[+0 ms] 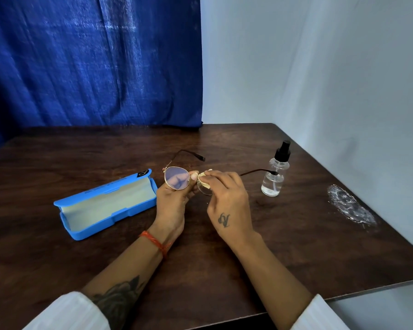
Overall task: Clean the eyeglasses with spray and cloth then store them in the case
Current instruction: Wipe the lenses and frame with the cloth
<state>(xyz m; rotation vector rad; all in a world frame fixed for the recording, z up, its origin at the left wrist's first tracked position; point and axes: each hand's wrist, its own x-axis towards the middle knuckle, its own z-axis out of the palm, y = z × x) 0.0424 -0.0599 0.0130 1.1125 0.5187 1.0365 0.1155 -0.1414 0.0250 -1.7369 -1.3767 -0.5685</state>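
Item 1: thin gold wire-rimmed eyeglasses (177, 179), held above the dark wood-grain counter (224, 270), temples unfolded.
Your left hand (174, 201): fingers pinch the frame at the bridge.
Your right hand (227, 196): fingers pinch a small cream cloth (204, 181) vs. the right-side lens.
Item 2: open blue hard case (105, 206), left of glasses, on counter.
Item 3: clear spray bottle w/ black pump (274, 172), upright, right of glasses.
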